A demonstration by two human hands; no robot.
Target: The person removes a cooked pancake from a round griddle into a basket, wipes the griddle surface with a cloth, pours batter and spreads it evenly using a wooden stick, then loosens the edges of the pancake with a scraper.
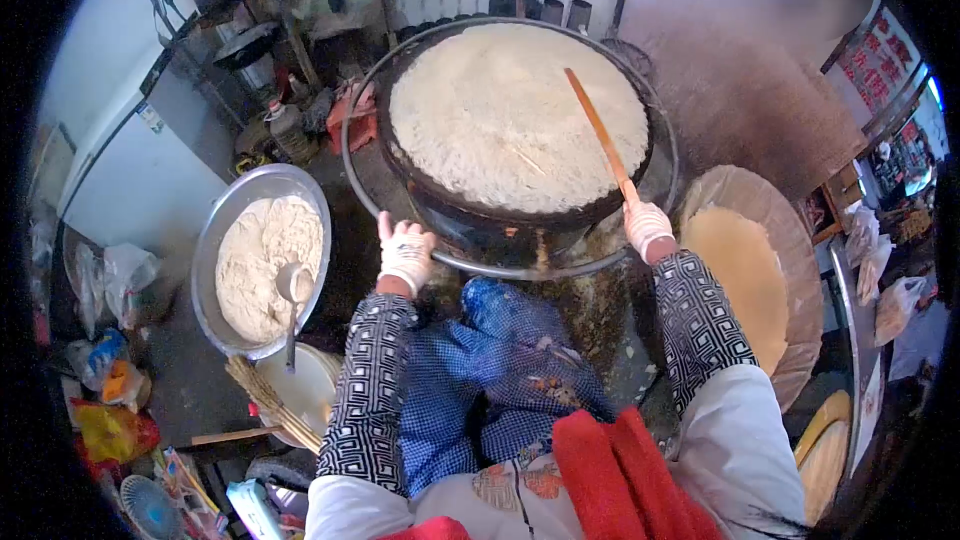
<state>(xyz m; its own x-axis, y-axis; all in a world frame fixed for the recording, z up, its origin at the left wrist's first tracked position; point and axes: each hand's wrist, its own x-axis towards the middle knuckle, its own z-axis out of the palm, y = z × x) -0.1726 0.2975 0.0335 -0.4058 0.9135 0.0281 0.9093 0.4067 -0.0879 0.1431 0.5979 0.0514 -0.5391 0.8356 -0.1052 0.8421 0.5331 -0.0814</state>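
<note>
A pale layer of batter (500, 110) covers the big round griddle (440, 198). A metal ring (357, 175) runs around the griddle. My left hand (406, 254), in a whitish glove, is closed on the near left part of this ring. In my gloved right hand (648, 226), at the griddle's near right edge, is the end of a flat wooden stick (598, 130). The stick slants up and left over the batter, its far end above the right half. Whether the stick touches the batter I cannot tell.
On the left, a metal basin (208, 285) holds dough-like batter and a ladle (294, 285). Below it are a white bucket (300, 380) and a straw brush (275, 402). A round, paper-lined container (800, 310) with a tan sheet (738, 270) stands at right.
</note>
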